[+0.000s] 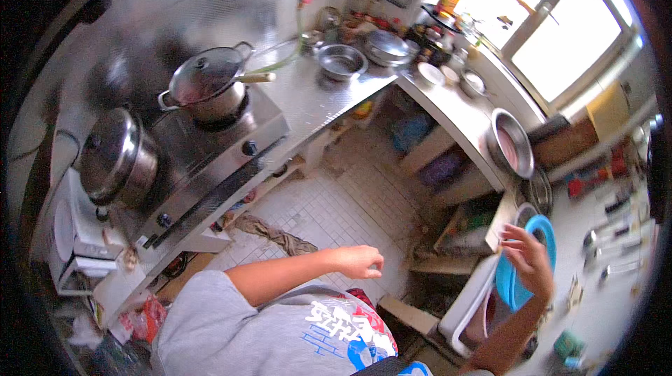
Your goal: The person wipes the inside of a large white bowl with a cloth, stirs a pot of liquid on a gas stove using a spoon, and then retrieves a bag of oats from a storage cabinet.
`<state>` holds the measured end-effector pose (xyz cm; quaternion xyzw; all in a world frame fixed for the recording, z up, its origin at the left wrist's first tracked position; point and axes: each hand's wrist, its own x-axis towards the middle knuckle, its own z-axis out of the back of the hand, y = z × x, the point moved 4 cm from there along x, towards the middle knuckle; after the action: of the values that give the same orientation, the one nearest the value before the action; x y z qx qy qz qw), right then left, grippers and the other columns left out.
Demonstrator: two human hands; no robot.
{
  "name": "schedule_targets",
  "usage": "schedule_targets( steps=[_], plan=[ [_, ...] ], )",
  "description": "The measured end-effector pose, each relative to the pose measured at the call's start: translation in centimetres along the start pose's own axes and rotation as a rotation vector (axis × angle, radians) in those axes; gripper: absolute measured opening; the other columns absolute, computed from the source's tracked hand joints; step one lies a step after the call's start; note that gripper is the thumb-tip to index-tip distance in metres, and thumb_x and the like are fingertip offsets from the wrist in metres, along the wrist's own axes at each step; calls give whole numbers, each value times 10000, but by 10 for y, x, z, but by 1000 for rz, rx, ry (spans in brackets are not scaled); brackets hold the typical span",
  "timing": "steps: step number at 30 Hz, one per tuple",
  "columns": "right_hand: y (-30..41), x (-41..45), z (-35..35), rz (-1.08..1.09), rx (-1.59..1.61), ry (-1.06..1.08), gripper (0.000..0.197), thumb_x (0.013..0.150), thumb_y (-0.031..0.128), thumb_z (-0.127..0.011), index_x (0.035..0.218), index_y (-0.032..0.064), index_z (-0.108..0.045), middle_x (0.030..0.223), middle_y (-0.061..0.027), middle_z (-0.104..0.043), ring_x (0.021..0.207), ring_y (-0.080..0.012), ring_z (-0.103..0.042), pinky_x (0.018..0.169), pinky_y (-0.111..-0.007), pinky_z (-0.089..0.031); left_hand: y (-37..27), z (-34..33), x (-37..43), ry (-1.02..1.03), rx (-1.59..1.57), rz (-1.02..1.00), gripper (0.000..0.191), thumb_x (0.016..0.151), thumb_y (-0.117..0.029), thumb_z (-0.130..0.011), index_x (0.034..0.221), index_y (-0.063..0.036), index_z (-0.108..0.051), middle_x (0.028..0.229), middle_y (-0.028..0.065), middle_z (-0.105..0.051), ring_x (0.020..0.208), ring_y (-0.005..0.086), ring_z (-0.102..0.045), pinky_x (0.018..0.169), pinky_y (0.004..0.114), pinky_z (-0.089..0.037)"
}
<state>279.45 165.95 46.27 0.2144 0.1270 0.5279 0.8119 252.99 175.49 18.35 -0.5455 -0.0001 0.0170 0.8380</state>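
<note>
My left hand hangs in front of my body over the tiled floor, its fingers curled loosely; whether it holds anything small cannot be told. My right hand is raised on the right, fingers spread and slightly blurred, with nothing seen in it. It overlaps a blue plastic basin at the white sink; contact cannot be told. A steel pot with a glass lid stands on the gas stove, and a lidded steel pot is at its near left end.
A steel bowl and a lidded pan stand on the metal counter. Another steel basin with pinkish contents rests on the right counter. A crumpled cloth lies on the floor. Utensils hang at the far right.
</note>
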Motion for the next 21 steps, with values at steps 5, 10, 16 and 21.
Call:
schedule_targets(
  steps=[5,10,16,21],
  plan=[
    [51,111,-130,301,131,485,561,1061,280,-768,1567,80,-633,1480,-214,-644,1319,-364,-664,1065,-507,-559,51,52,-78,-265,-58,215,385,1047,-354,-763,1243,-24,-765,1208,216,-746,1131,371,-746,987,464,-600],
    [154,208,-200,648,137,632,572,1067,262,-781,1566,31,-623,1412,-240,-733,1228,-351,-776,1022,-450,-632,62,164,-168,-676,131,510,333,1055,-316,-779,1231,-34,-770,1182,179,-757,1060,294,-769,929,425,-623],
    [257,265,-212,942,363,600,602,1059,251,-789,1584,33,-592,1450,-227,-660,1227,-353,-765,943,-432,-662,9,263,-280,-1262,307,683,226,1042,-239,-791,1105,-24,-759,1021,125,-759,922,219,-740,834,387,-602],
    [301,295,-237,1074,449,506,570,1035,208,-814,1541,34,-617,1450,-220,-650,1230,-354,-759,885,-427,-671,-34,323,-348,-1649,545,741,170,1032,-175,-801,999,-16,-751,886,80,-761,806,157,-715,756,356,-585]
  ],
)
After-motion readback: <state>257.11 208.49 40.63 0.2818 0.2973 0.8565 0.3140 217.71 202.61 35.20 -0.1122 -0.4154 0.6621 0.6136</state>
